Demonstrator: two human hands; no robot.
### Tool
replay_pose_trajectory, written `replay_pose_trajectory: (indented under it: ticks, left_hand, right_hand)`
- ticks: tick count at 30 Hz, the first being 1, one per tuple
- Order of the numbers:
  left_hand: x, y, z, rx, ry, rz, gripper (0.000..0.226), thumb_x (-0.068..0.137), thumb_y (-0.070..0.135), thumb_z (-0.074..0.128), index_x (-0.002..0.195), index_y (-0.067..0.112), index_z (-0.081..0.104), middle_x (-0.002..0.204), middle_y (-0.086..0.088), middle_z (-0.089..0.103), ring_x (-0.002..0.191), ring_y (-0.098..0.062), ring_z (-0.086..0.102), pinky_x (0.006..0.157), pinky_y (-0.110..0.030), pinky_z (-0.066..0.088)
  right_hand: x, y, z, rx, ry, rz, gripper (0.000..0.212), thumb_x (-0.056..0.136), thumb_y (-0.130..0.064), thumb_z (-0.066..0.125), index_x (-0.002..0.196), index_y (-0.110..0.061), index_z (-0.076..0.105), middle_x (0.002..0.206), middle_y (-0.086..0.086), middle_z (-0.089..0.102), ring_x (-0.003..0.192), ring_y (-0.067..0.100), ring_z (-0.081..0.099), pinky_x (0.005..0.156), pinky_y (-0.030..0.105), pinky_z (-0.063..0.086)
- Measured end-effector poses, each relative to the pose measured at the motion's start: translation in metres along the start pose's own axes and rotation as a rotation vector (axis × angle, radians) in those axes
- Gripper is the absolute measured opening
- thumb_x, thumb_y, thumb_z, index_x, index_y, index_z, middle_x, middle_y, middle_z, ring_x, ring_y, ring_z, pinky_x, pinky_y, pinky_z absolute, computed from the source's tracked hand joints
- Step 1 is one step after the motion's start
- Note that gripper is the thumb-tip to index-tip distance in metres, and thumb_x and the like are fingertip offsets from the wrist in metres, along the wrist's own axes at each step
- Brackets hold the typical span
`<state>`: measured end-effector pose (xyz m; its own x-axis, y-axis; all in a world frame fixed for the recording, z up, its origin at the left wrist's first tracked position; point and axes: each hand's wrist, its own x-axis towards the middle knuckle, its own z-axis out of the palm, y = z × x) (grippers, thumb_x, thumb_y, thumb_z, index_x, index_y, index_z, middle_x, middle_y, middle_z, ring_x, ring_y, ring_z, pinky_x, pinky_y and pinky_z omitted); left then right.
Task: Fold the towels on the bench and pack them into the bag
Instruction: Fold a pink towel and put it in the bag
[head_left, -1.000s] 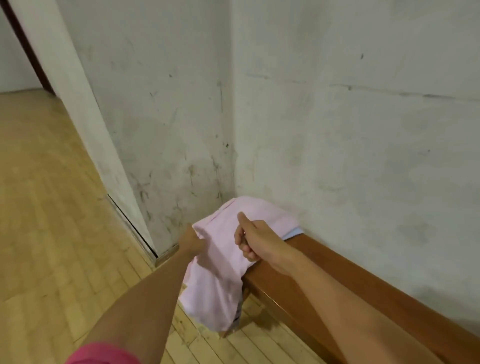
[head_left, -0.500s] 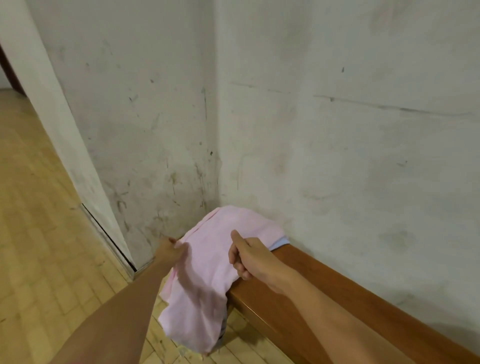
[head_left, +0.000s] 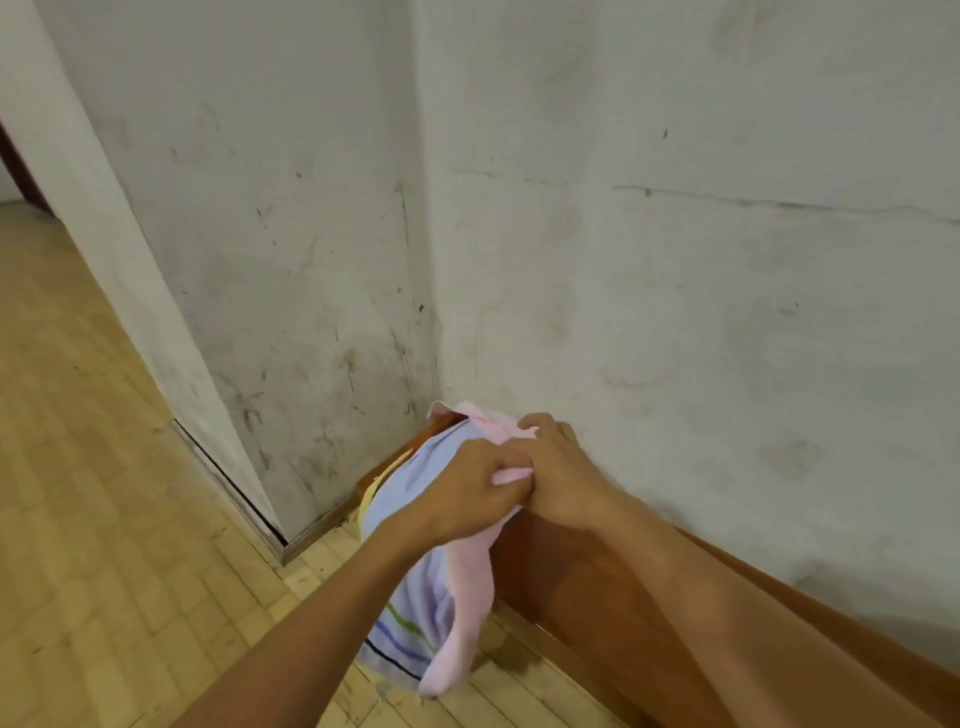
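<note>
Hands meet at the bench (head_left: 597, 577) end by the wall corner: left hand (head_left: 462, 493) and right hand (head_left: 558, 480) both pinch the pink towel (head_left: 467, 597), which hangs lengthwise off the front edge over a striped towel (head_left: 410, 613).

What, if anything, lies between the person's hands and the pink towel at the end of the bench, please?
Nothing visible: the left hand and right hand already pinch the pink towel on the bench, above a blue striped towel. No bag is in view.
</note>
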<state>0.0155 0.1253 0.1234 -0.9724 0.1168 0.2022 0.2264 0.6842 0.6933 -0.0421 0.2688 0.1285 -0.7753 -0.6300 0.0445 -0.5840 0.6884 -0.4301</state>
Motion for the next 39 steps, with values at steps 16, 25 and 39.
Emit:
replay_pose_trajectory:
  ticks: [16,25,39]
  left_hand:
    - [-0.024,0.033,-0.019,0.186,-0.659,-0.148,0.042,0.083,0.016,0.078,0.052,0.028,0.052,0.044,0.023,0.046,0.046,0.004,0.045,0.053,-0.013,0.033]
    - [0.013,0.072,-0.035,0.189,-0.251,0.061,0.006,0.081,0.01,0.075,0.084,0.008,0.079,0.063,0.017,0.064,0.059,0.013,0.05,0.057,-0.015,0.044]
    - [0.071,0.092,-0.029,0.492,0.09,0.245,0.042,0.069,-0.004,0.054,0.093,0.018,0.08,0.082,-0.007,0.076,0.073,-0.028,0.068,0.065,-0.037,0.055]
  right_hand:
    - [-0.1,0.018,-0.058,-0.396,-0.211,-0.327,0.024,0.077,-0.031,0.061,0.085,-0.011,0.071,0.115,0.002,0.066,0.1,0.024,0.065,0.076,0.036,0.051]
    - [-0.141,0.036,-0.099,0.198,-0.08,0.081,0.045,0.078,-0.028,0.073,0.058,-0.018,0.034,0.051,-0.01,0.029,0.047,0.012,0.03,0.048,0.028,0.02]
    - [-0.2,0.092,-0.176,-0.027,-0.097,0.379,0.023,0.074,-0.022,0.064,0.063,-0.016,0.045,0.063,-0.004,0.05,0.055,0.016,0.05,0.05,0.025,0.034]
